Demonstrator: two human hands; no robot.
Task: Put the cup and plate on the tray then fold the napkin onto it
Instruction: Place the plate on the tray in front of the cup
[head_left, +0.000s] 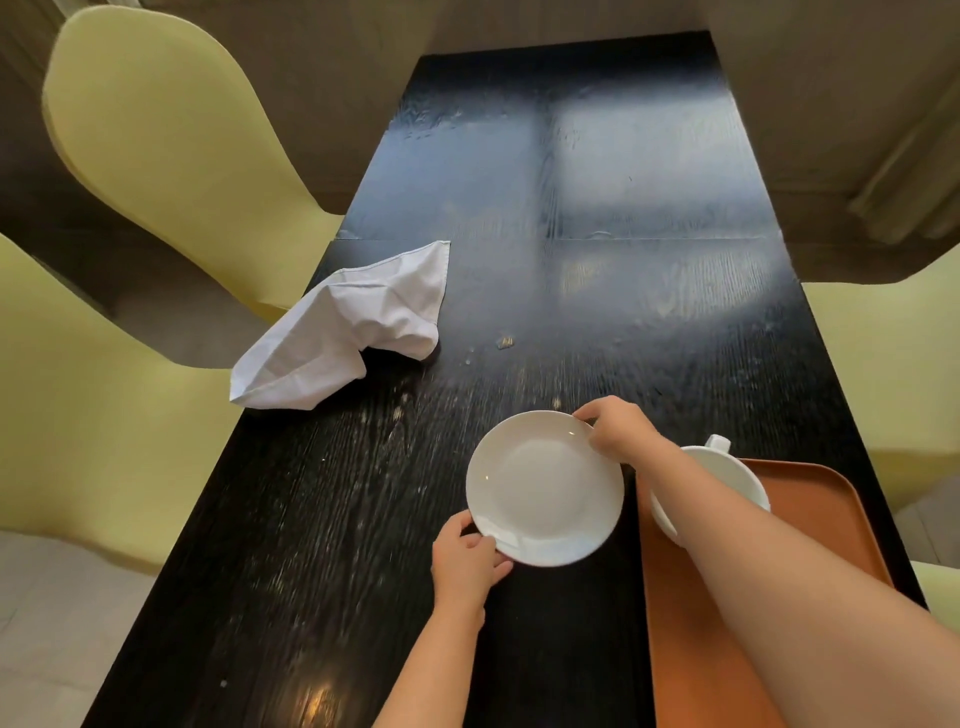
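Note:
A round white plate (543, 486) is over the dark table, just left of the orange tray (810, 499). My left hand (467, 558) grips the plate's near-left rim and my right hand (615, 428) grips its far-right rim. A white cup (727, 465) with a handle stands at the far-left corner of the tray, partly hidden behind my right forearm. A crumpled white napkin (348, 332) lies at the table's left edge, farther away, with one corner hanging over the side.
The long black table (597, 208) stretches away from me, with a few crumbs (504, 342) near its middle. Pale yellow chairs (171, 145) stand along the left side, and another chair (893, 364) is on the right.

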